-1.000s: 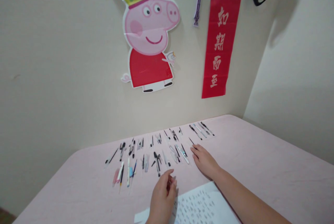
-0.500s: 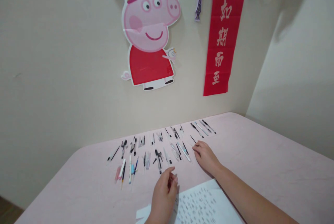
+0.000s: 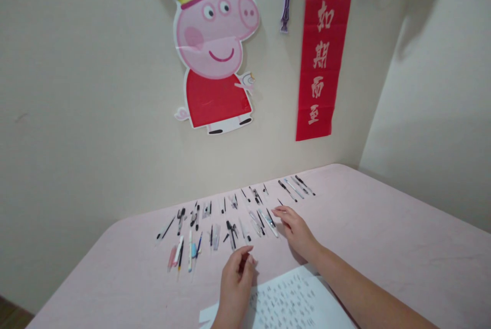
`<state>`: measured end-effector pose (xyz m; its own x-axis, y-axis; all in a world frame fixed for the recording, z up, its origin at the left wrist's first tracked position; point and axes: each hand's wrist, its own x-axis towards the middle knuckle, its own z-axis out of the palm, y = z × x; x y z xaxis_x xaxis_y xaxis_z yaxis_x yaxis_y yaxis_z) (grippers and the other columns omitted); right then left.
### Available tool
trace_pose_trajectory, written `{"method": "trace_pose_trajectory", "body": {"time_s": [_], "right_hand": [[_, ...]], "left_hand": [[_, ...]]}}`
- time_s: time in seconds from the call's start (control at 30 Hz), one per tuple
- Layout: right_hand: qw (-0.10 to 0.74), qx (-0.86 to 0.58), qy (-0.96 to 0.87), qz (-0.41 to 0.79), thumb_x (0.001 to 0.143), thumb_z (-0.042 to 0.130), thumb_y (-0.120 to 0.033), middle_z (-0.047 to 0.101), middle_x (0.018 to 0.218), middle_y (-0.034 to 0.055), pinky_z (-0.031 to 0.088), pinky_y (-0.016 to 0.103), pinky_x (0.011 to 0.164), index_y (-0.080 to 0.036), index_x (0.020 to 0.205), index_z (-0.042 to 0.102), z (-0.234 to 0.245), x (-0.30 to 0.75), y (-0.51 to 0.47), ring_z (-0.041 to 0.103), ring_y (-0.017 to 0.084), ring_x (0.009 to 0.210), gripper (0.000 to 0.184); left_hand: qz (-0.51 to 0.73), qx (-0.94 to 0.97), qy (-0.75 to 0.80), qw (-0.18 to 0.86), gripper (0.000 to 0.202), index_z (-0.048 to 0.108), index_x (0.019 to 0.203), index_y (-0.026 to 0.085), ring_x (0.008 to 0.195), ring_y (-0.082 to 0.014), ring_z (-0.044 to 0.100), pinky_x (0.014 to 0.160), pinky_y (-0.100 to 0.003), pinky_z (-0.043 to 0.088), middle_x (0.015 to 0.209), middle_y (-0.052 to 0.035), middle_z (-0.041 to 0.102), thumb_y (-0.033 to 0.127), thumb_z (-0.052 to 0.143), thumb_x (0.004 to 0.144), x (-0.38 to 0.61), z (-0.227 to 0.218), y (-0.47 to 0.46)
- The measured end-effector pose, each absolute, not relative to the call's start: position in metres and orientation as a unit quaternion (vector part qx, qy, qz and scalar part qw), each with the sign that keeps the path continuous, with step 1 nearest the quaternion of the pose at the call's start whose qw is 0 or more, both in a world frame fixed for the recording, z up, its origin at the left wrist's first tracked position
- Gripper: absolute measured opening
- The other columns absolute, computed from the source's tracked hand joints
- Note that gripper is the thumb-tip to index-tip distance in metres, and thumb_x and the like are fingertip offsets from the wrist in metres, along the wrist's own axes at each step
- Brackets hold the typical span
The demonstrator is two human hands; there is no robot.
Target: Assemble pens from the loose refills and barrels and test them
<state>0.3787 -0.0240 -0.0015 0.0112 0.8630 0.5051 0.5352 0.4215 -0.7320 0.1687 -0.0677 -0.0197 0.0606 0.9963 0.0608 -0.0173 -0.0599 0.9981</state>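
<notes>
A black-tipped refill (image 3: 280, 202) lay just beyond the right hand (image 3: 292, 230); dismantled pens (image 3: 230, 236) were spread leftward on pink cloth (image 3: 383, 232). The left hand (image 3: 237, 277) curled over handwritten paper (image 3: 293, 298). Whether either hand pinched anything, I couldn't tell.

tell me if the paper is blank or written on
Written on: rows of dark marks show on the paper beside the left hand.

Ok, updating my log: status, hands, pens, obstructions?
Left hand loosely curled by paper. Right hand near white pen, grip contents unclear. Pens clustered. No obstruction seen.
</notes>
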Motion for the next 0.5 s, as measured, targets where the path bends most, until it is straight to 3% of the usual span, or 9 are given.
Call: {"method": "trace_pose_trajectory", "body": {"time_s": [0.07, 0.13, 0.23, 0.4, 0.5], "right_hand": [[0.507, -0.466, -0.676, 0.261, 0.080, 0.048, -0.015, 0.063, 0.105, 0.0083, 0.049, 0.037, 0.089, -0.021, 0.107, 0.065, 0.003, 0.362, -0.032, 0.061, 0.019, 0.095, 0.032], [0.511, -0.452, -0.617, 0.393, 0.081, 0.053, -0.027, 0.064, 0.092, 0.0060, 0.055, 0.032, 0.066, -0.020, 0.109, 0.060, 0.007, 0.344, -0.040, 0.065, 0.017, 0.077, 0.030], [0.489, -0.425, -0.557, 0.520, 0.073, 0.065, -0.036, 0.061, 0.069, -0.0016, 0.049, 0.024, 0.046, -0.019, 0.101, 0.055, 0.009, 0.323, -0.051, 0.062, 0.014, 0.056, 0.035], [0.427, -0.424, -0.542, 0.587, 0.067, 0.069, -0.049, 0.057, 0.051, -0.0057, 0.039, 0.019, 0.038, -0.018, 0.078, 0.051, 0.010, 0.314, -0.059, 0.050, 0.008, 0.038, 0.038], [0.415, -0.420, -0.545, 0.596, 0.065, 0.069, -0.054, 0.056, 0.051, -0.0059, 0.037, 0.018, 0.037, -0.019, 0.075, 0.048, 0.012, 0.314, -0.060, 0.048, 0.008, 0.038, 0.041]], "left_hand": [[0.509, 0.530, 0.461, 0.497, 0.046, 0.066, 0.099, 0.017, 0.068, -0.0162, 0.061, 0.058, -0.027, 0.051, 0.085, -0.0083, 0.066, 0.051, 0.067, 0.069, 0.169, -0.017, -0.068], [0.521, 0.522, 0.455, 0.499, 0.051, 0.064, 0.107, 0.019, 0.075, -0.0168, 0.061, 0.063, -0.027, 0.051, 0.101, -0.0111, 0.064, 0.051, 0.069, 0.067, 0.169, -0.011, -0.069], [0.497, 0.501, 0.444, 0.552, 0.059, 0.060, 0.116, 0.020, 0.080, -0.0185, 0.062, 0.067, -0.027, 0.051, 0.097, -0.0106, 0.067, 0.054, 0.068, 0.068, 0.169, -0.002, -0.072], [0.473, 0.441, 0.414, 0.640, 0.054, 0.066, 0.108, 0.020, 0.096, -0.0222, 0.061, 0.078, -0.030, 0.049, 0.108, -0.0114, 0.067, 0.056, 0.068, 0.067, 0.170, 0.011, -0.079], [0.485, 0.404, 0.391, 0.670, 0.048, 0.069, 0.100, 0.017, 0.089, -0.0200, 0.063, 0.077, -0.029, 0.048, 0.100, -0.0107, 0.069, 0.053, 0.070, 0.067, 0.172, 0.013, -0.080]]}}
